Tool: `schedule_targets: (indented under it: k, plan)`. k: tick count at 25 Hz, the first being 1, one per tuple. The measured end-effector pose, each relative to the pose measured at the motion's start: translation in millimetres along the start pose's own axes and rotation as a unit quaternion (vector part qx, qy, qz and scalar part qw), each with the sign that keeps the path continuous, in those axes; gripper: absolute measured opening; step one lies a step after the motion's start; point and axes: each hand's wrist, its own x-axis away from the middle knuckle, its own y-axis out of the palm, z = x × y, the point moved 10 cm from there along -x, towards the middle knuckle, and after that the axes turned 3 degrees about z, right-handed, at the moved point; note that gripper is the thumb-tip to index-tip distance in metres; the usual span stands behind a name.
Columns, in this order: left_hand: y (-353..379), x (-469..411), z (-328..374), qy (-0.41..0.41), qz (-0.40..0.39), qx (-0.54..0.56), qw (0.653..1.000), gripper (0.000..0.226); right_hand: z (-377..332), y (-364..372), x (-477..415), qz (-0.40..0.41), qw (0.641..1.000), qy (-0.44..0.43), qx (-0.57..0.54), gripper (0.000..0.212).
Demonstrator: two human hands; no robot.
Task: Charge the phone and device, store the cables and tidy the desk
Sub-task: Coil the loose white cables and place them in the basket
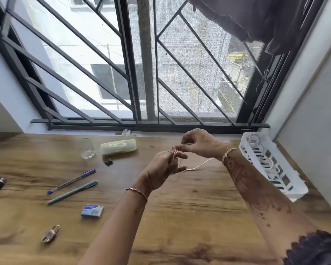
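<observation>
left grip [161, 169]: held above the table [189, 217], mid-frame; fingers curled w/ thin pale cable [199, 165] looped round them, so closed on the cable.
right grip [197, 143]: just beyond & right of the left one, nearly touching it; thumb & fingertips pinch the same cable close to the left fingers.
cable: in both hands; loose tail runs right from the left fingers, sagging toward the table under the right wrist. Can't tell if the tail touches the wood.
white basket [297, 191]: right edge of table, by the wall, well apart from the hands; slotted sides.
stored cables [269, 165]: white coils lying inside the basket, one more at its far end.
glass [87, 149]: upright, far left-centre, near the sill.
plastic case [118, 147]: just right of the glass, lying flat.
binder clip [108, 162]: small, dark, in front of the case.
purple pen [73, 180] & teal pen [73, 192]: left side, roughly parallel, apart.
blue box [92, 211]: nearer than the pens.
padlock [51, 234]: near left, lying flat.
</observation>
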Motion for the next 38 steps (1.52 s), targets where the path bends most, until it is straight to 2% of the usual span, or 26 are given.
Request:
schedule_targets:
  k: [3, 6, 8, 11, 13, 15, 17, 20, 24, 27, 29, 31, 34, 36, 38]
  plan:
    - [9, 6, 10, -0.012, -0.047, 0.133, 0.990, 0.039, 14, 5, -1, 0.063, 0.996, 0.015, -0.062, 0.037]
    - [5, 0, 28, 0.021, -0.036, 0.263, 0.964, 0.028, 19, 26, 8, 0.083, 0.992, 0.042, -0.081, 0.032]
    - [5, -4, 31, 0.026, -0.028, 0.315, 0.948, 0.034, 21, 37, 16, 0.090, 0.988, 0.069, -0.101, 0.029]
    - [10, -8, 27, -0.004, -0.036, 0.353, 0.935, 0.041, 25, 41, 20, 0.090, 0.974, 0.115, -0.173, 0.025]
    - [23, -3, 27, -0.044, -0.092, 0.339, 0.935, 0.042, 28, 35, 22, 0.101, 0.956, 0.133, -0.243, 0.025]
    - [34, 0, 26, -0.067, -0.129, 0.313, 0.939, 0.044, 29, 28, 24, 0.110, 0.950, 0.123, -0.263, 0.027]
    - [34, -6, 26, -0.051, -0.098, 0.321, 0.941, 0.046, 30, 28, 24, 0.114, 0.962, 0.126, -0.216, 0.022]
    - [18, -17, 29, 0.012, 0.021, 0.327, 0.945, 0.043, 30, 36, 23, 0.104, 0.975, 0.151, -0.127, 0.018]
    - [-11, -20, 42, 0.076, 0.115, 0.253, 0.958, 0.044, 16, 55, 28, 0.019, 0.985, 0.146, -0.089, 0.025]
    - [-16, -18, 49, 0.119, 0.157, 0.098, 0.976, 0.040, 13, 51, 27, 0.006, 0.989, 0.144, -0.022, 0.023]
    - [-15, -17, 56, 0.159, 0.169, -0.045, 0.972, 0.033, 12, 42, 28, -0.006, 0.988, 0.155, 0.023, 0.024]
    - [-16, -17, 55, 0.166, 0.167, -0.163, 0.958, 0.028, 8, 31, 29, -0.017, 0.988, 0.144, 0.056, 0.026]
    - [-18, -22, 39, 0.136, 0.130, -0.238, 0.953, 0.026, -2, 15, 28, -0.010, 0.992, 0.113, 0.048, 0.027]
    - [-5, -22, 31, 0.132, 0.082, -0.249, 0.956, 0.034, -1, 4, 23, 0.014, 0.994, 0.107, 0.025, 0.028]
    - [7, -18, 29, 0.114, 0.053, -0.201, 0.971, 0.048, 3, -6, 19, 0.041, 0.994, 0.100, -0.010, 0.030]
